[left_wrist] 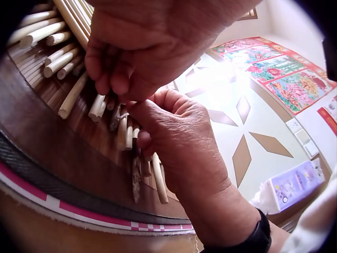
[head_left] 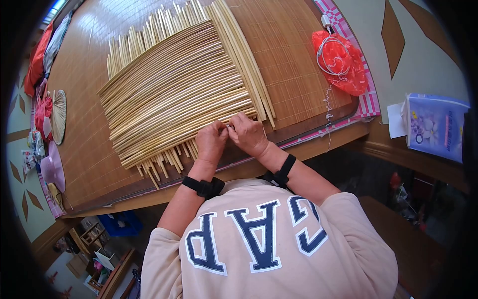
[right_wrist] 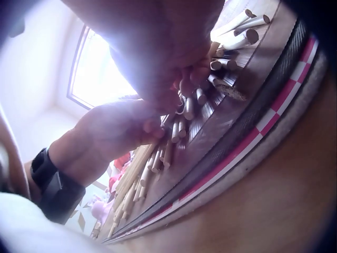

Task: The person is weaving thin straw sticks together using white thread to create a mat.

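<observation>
A mat of pale, thin wooden sticks (head_left: 174, 84), laid side by side over a crosswise layer, lies on the table. At its near edge my left hand (head_left: 210, 142) and right hand (head_left: 247, 134) meet, fingertips almost touching. Both pinch a thin pale string (right_wrist: 181, 105) between thumb and fingers, close to the cut stick ends (left_wrist: 126, 132). A loop of it shows by the sticks in the right wrist view. My fingers hide most of the string.
Longer sticks (head_left: 244, 60) lie along the mat's right side. A red plastic bag (head_left: 343, 62) with a white cable sits at the table's right edge. A fan (head_left: 58, 117) and a pink hat (head_left: 53, 167) lie at the left. A purple tissue pack (head_left: 435, 127) stands beyond the right edge.
</observation>
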`<control>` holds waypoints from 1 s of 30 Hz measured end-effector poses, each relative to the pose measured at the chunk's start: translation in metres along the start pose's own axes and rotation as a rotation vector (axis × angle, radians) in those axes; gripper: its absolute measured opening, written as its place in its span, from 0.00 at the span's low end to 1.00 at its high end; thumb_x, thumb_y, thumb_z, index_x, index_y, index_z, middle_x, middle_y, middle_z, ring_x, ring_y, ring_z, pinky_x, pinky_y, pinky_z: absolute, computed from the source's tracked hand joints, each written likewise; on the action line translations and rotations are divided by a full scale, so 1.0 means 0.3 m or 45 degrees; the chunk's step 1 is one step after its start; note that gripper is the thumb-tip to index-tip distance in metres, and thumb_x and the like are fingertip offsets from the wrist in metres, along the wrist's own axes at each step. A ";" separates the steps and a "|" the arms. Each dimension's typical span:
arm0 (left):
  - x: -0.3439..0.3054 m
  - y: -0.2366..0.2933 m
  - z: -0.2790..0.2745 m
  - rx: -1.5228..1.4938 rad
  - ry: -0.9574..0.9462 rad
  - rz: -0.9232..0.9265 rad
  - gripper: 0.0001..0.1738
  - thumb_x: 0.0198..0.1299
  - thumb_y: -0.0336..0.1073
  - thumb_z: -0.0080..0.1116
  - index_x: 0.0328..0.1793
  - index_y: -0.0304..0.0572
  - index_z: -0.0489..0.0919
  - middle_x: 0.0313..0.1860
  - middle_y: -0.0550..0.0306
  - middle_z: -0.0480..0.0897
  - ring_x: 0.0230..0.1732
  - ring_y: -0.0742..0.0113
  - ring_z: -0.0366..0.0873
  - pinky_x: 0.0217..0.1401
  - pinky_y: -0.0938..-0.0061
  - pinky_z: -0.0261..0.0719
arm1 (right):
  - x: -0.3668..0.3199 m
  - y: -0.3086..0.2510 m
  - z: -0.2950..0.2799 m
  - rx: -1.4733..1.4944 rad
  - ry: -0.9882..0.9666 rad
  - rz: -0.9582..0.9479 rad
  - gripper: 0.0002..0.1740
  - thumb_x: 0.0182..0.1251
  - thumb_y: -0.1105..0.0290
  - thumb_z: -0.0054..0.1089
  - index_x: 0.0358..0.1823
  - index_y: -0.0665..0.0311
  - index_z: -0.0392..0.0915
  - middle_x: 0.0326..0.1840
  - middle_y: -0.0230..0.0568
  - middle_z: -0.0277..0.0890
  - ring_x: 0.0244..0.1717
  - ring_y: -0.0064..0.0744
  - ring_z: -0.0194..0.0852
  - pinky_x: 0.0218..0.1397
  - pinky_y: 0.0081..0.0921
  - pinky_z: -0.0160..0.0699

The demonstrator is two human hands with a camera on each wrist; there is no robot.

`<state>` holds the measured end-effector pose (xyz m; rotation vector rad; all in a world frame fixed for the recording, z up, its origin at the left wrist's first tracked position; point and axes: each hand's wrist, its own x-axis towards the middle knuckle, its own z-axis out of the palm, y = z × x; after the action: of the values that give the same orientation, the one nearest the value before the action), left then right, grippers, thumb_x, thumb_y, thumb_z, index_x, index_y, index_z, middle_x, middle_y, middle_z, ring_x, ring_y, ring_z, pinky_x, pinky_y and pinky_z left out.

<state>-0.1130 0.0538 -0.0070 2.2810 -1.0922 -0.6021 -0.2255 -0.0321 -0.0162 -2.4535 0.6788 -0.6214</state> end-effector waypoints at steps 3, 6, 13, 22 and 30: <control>0.003 -0.007 0.006 -0.023 -0.023 -0.046 0.07 0.51 0.41 0.62 0.30 0.49 0.83 0.25 0.50 0.82 0.30 0.52 0.81 0.35 0.62 0.78 | -0.002 0.008 0.006 0.014 0.013 -0.003 0.08 0.53 0.69 0.59 0.31 0.61 0.69 0.31 0.43 0.69 0.30 0.43 0.76 0.30 0.35 0.75; 0.002 -0.012 0.006 -0.021 0.003 -0.018 0.07 0.51 0.41 0.62 0.30 0.49 0.83 0.25 0.50 0.82 0.30 0.52 0.81 0.35 0.62 0.78 | 0.000 0.005 0.000 -0.009 0.056 0.065 0.08 0.53 0.69 0.58 0.31 0.61 0.69 0.31 0.43 0.68 0.31 0.43 0.76 0.30 0.35 0.76; 0.003 -0.003 -0.003 -0.010 0.009 0.020 0.07 0.50 0.40 0.62 0.30 0.49 0.84 0.25 0.50 0.82 0.30 0.52 0.81 0.35 0.63 0.78 | 0.006 0.002 0.002 -0.036 0.010 -0.103 0.07 0.53 0.69 0.58 0.29 0.60 0.69 0.30 0.42 0.69 0.26 0.42 0.76 0.27 0.33 0.76; 0.002 -0.010 -0.004 -0.057 -0.005 0.015 0.07 0.50 0.40 0.61 0.30 0.48 0.84 0.25 0.50 0.82 0.29 0.52 0.81 0.34 0.62 0.78 | 0.007 0.005 0.008 -0.165 -0.015 -0.088 0.08 0.53 0.68 0.57 0.29 0.61 0.69 0.30 0.42 0.68 0.26 0.39 0.76 0.27 0.30 0.76; 0.002 -0.012 -0.005 -0.089 -0.013 -0.008 0.06 0.50 0.39 0.61 0.30 0.48 0.83 0.25 0.50 0.82 0.29 0.51 0.81 0.34 0.62 0.78 | 0.008 0.004 0.007 -0.174 -0.016 -0.042 0.07 0.52 0.70 0.57 0.29 0.62 0.69 0.31 0.42 0.68 0.28 0.39 0.77 0.29 0.31 0.76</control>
<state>-0.1097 0.0557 -0.0084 2.2242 -1.0532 -0.6453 -0.2229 -0.0336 -0.0176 -2.5969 0.6980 -0.5898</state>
